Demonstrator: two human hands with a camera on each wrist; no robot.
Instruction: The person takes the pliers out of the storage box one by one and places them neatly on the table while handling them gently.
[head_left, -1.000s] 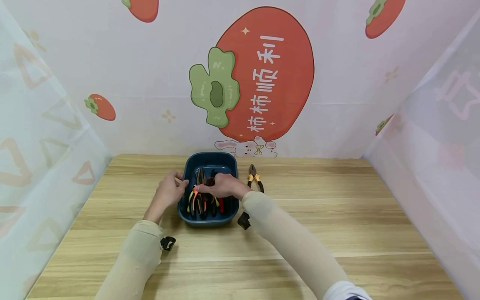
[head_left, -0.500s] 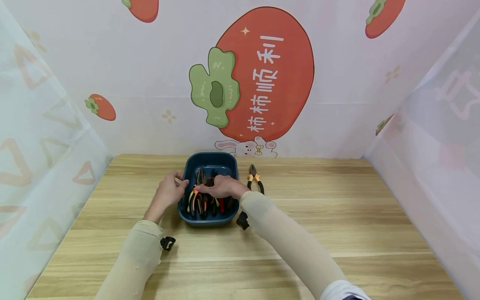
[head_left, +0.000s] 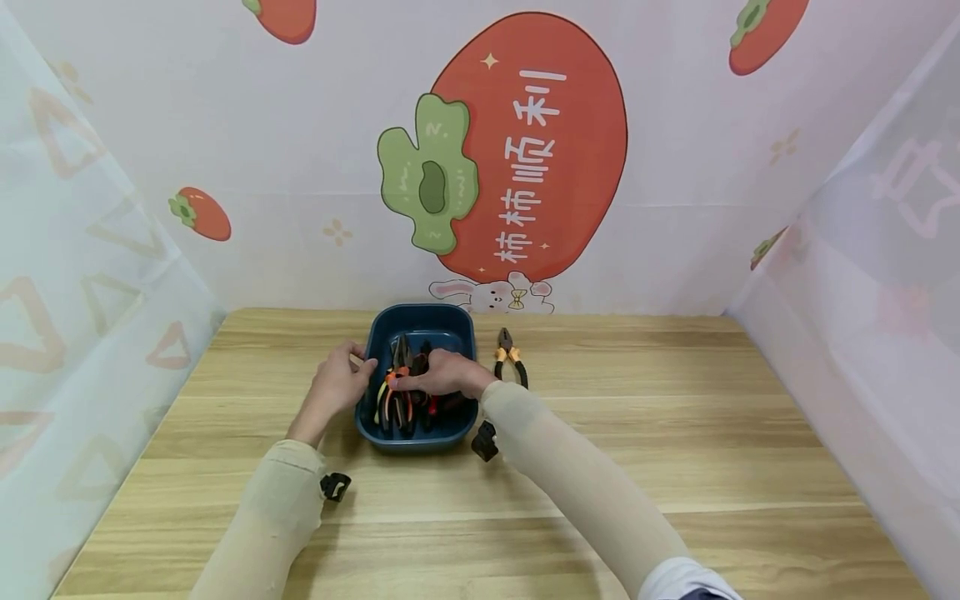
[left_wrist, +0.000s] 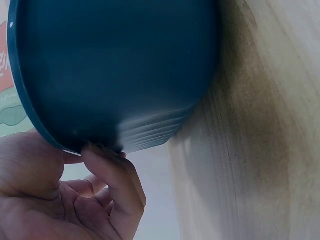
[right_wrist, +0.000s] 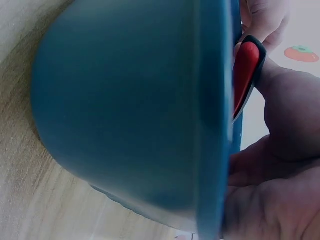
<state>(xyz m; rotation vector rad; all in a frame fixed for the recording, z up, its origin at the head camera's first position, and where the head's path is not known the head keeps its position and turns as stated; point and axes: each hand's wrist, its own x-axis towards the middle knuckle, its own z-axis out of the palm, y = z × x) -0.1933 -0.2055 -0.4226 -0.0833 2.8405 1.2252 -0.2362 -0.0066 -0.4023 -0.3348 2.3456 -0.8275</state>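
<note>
A dark blue plastic bin (head_left: 416,446) holds several pliers; orange-and-black-handled pliers (head_left: 387,404) lie at its left side. My left hand (head_left: 337,387) pinches the bin's left rim between thumb and fingers, as the left wrist view shows. My right hand (head_left: 442,372) reaches down into the bin over the pliers, thumb extended left toward the orange handles. In the right wrist view, a red-and-black plier handle (right_wrist: 246,65) tilts up above the rim beside my right hand, which grips these pliers; its fingertips are hidden behind the bin wall (right_wrist: 125,110).
One pair of pliers with yellow-and-black handles (head_left: 521,373) lies on the wooden table (head_left: 637,400) just right of the bin. A printed cloth backdrop (head_left: 300,142) stands behind the table, with cloth walls at both sides.
The red handle in the bin has shifted and turned under my right hand, with a dark handle now showing beside it. My left hand keeps its place on the rim.
</note>
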